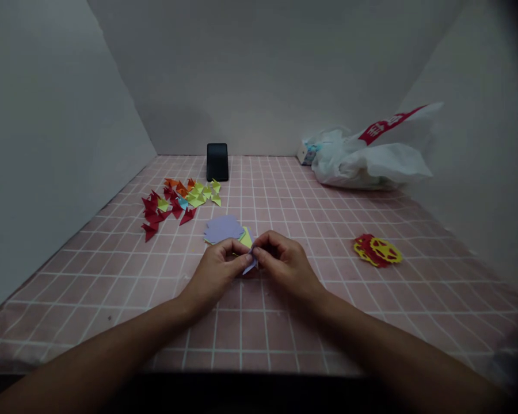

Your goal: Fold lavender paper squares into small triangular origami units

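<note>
Between my hands, near the middle of the table, is a small folded piece of purple paper (250, 266). My left hand (218, 269) pinches it from the left with thumb and forefinger. From the right, my right hand (285, 262) grips it the same way, fingers curled in. The fingertips cover much of the paper, so its full shape is hidden. Just behind my left hand lies a stack of purple paper sheets (223, 229), with a yellow-green sheet (246, 237) showing at its right side.
Several folded paper cranes (155, 214) in red, orange, yellow and blue lie at the left. Behind them a black phone (217, 162) stands propped. Red and yellow paper cutouts (377, 250) lie at the right. A white plastic bag (366, 164) and a small box (307, 152) sit at the back right.
</note>
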A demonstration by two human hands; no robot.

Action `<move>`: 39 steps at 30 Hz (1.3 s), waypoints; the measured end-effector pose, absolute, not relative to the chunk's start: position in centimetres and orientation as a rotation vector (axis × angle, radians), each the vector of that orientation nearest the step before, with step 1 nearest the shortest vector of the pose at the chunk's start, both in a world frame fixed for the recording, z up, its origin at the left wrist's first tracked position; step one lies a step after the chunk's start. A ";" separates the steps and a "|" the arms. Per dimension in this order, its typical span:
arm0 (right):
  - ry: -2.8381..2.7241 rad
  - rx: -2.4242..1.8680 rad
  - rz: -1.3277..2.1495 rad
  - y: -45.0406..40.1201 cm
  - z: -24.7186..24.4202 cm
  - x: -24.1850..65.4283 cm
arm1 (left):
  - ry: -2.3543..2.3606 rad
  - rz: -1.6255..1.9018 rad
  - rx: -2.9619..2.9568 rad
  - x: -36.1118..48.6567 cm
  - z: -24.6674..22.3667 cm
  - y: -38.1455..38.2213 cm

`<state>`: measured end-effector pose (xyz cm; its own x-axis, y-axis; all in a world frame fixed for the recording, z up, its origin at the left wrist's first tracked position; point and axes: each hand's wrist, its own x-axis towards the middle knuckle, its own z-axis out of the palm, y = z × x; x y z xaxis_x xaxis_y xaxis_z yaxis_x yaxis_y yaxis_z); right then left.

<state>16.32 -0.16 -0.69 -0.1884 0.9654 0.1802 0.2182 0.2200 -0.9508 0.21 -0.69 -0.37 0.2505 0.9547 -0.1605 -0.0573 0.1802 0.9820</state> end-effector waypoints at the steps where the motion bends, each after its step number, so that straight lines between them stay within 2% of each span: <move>1: -1.605 -1.146 1.042 -0.1 -0.7 16.4 | 1.041 0.946 1.135 0.2 -0.3 -0.7; 8: -1.566 -1.078 1.147 -0.2 -0.8 16.3 | 1.109 0.936 1.227 0.2 0.2 -0.8; 39: -1.652 -1.120 1.019 -0.1 -0.9 16.5 | 1.055 0.958 1.203 0.3 0.0 -0.8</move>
<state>16.52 -0.07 -0.87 -0.2157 0.9537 0.2096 0.2409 0.2600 -0.9351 0.33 -0.77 0.00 0.2471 0.9623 -0.1140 -0.0211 0.1230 0.9922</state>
